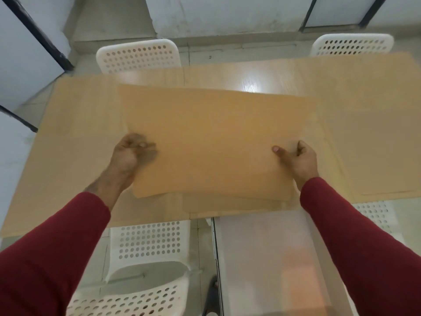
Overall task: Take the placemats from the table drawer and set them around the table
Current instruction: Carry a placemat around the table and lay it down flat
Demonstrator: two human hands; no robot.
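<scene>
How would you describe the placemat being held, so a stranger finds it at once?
Start at the wooden table. Over its near middle, a tan placemat is gripped by the left hand and right hand. It alone is darker than the tabletop.

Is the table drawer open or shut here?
Open. The drawer sticks out from under the table edge toward the person, below the placemat that both hands hold.

Tan placemat (211,142) at centre; pale wood-grain table (75,124); white hole-patterned chairs (139,55) at 11, 1, 7 o'clock; dark red sleeves (57,254); grey-white floor (205,242).
</scene>
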